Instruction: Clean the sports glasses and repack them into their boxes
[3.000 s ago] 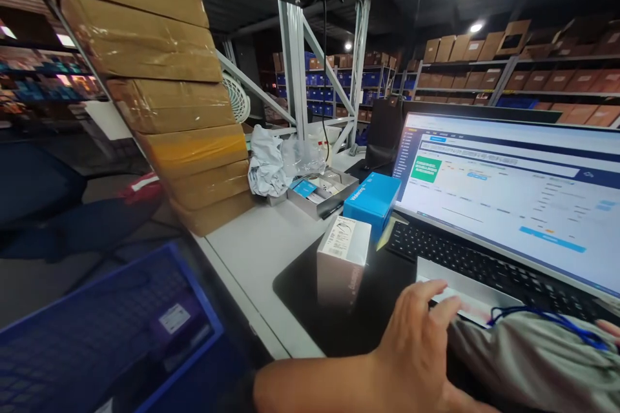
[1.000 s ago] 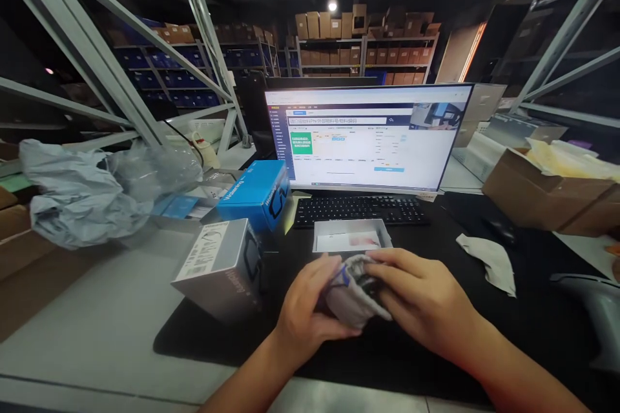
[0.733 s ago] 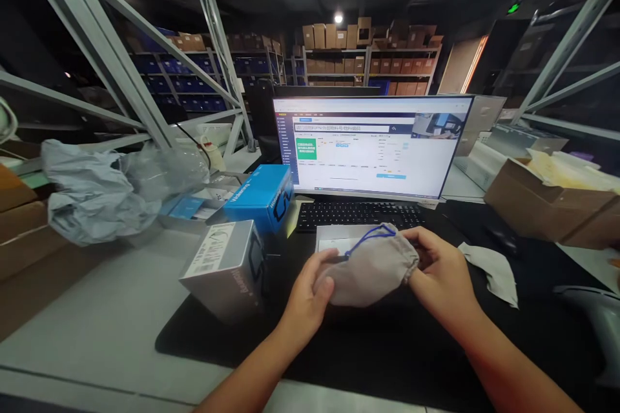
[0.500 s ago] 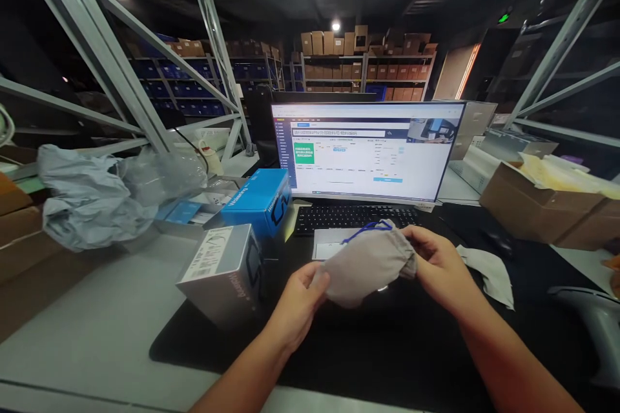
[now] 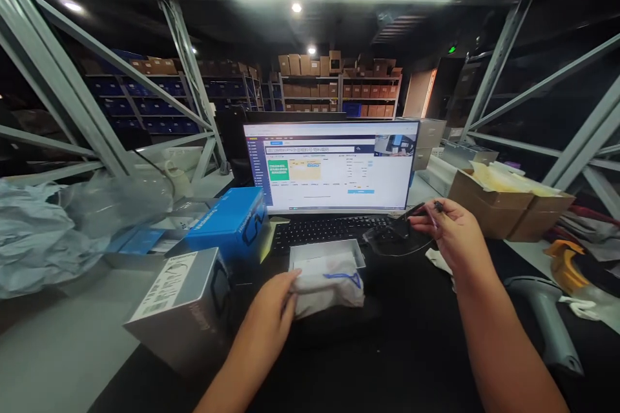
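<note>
A pale grey drawstring pouch [image 5: 317, 295] with a blue cord lies in front of me, against the near side of a shallow open light-grey box [image 5: 339, 250]. My left hand [image 5: 274, 300] grips the pouch's left end, thumb on top. Raised to the right of the keyboard, my right hand [image 5: 453, 229] pinches a thin dark cable-like item [image 5: 404, 222]. It hangs in a loose loop with a clear, shiny part; its exact kind is unclear. Left of my left hand stands a grey printed carton [image 5: 181, 310] with a white label on top.
A blue carton [image 5: 227, 219] stands behind the grey one. A monitor [image 5: 334, 171] and black keyboard [image 5: 329, 232] are ahead. On the right are a barcode scanner [image 5: 545, 316], a tape dispenser [image 5: 569, 268] and brown cartons [image 5: 489, 203]. Plastic bags [image 5: 48, 232] lie far left.
The pouch, held up in both hands before, is now lower by the open box with only my left hand on it. My right hand has left it and holds the cable-like item. The view has shifted.
</note>
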